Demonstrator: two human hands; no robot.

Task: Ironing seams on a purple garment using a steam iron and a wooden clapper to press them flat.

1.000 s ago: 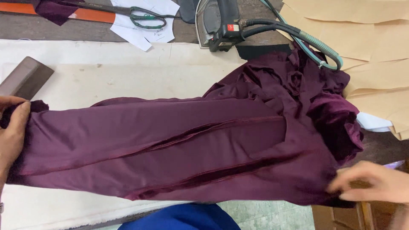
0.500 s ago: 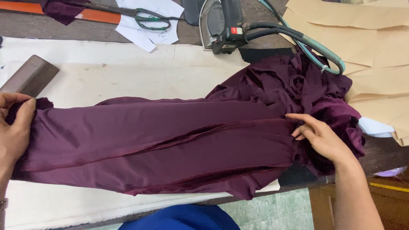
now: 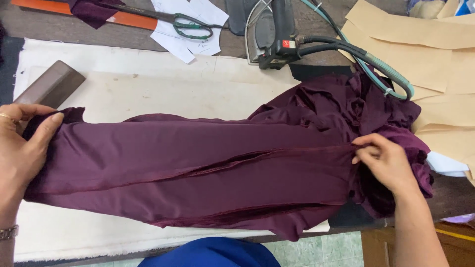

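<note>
Deep plum, plain and faintly glossy: the garment (image 3: 198, 168) spread over a cream, unpatterned pressing cloth (image 3: 148, 94). Just beyond the cloth's far edge, black iron (image 3: 277, 34) with a small red label and a teal hose (image 3: 381, 66). Left of the iron, green-handled scissors (image 3: 190, 24) on white paper scraps (image 3: 185, 34), orange ruler (image 3: 74, 12). Right of the iron, tan pattern paper (image 3: 435, 44). Grey-brown block (image 3: 49, 86) at the cloth's left corner.

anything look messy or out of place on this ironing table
Mostly the purple fabric: its right end is bunched in a crumpled heap under the iron's hose, spilling past the pad. The left hand and right hand hold the rest stretched flat. Nothing looks spilled or torn.
</note>
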